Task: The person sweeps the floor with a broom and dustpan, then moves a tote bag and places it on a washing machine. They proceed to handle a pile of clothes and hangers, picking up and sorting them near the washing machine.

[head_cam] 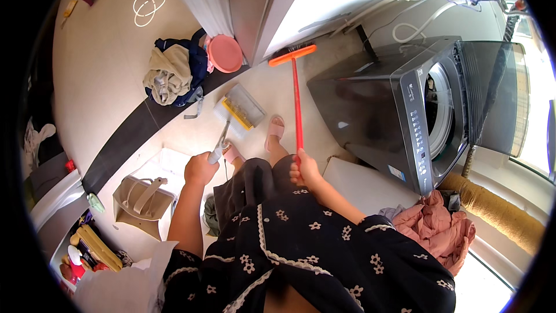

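Observation:
My left hand (pixel 201 169) grips the pale grey handle of a long-handled dustpan (pixel 245 98). The pan lies on the floor in front of my feet, with a row of yellow comb teeth (pixel 237 114) along it. In my right hand (pixel 306 169) is the red pole (pixel 298 108) of a push broom. Its orange head (pixel 293 55) with dark bristles rests at the foot of the white wall, beyond the dustpan and to its right.
A dark top-loading washing machine (pixel 365 104) stands on the right, its lid raised. Clothes (pixel 169 74) are heaped by a pink round lid (pixel 224 54) near the dark threshold strip (pixel 126 143). A beige bag (pixel 143 198) stands left; a pink garment (pixel 434 230) lies right.

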{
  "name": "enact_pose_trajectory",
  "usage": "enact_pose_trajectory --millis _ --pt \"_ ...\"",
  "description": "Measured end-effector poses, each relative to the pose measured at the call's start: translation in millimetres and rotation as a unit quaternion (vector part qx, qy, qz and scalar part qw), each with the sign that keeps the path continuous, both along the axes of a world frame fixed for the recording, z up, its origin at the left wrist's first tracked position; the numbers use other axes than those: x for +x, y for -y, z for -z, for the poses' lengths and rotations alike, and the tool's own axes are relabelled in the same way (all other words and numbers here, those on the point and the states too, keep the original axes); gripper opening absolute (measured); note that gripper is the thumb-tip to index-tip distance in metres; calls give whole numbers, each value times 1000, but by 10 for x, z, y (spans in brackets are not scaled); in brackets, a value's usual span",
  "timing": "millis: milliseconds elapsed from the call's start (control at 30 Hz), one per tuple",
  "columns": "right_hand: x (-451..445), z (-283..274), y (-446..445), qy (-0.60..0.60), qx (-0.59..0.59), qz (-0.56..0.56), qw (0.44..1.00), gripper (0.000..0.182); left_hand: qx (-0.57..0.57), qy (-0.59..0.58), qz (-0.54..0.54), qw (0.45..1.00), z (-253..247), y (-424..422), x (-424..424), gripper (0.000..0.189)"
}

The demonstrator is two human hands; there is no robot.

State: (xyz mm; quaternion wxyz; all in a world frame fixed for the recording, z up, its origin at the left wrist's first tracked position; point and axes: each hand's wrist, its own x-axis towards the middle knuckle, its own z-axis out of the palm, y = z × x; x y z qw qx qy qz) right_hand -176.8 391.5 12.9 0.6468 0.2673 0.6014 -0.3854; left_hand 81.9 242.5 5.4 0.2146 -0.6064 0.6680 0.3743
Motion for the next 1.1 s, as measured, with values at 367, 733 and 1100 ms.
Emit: enact_pose_trajectory --millis 367,733,1100 --pt "-850 479 539 -203 41 -8 978 36 0 20 -7 1000 -6 -17 26 23" --pt "-528 1646 847 -65 9 93 994 31 1 20 -3 1000 53 -35 44 22" --pt "-577 734 51 -167 34 21 985 37 -6 13 5 1000 93 6 -25 25"
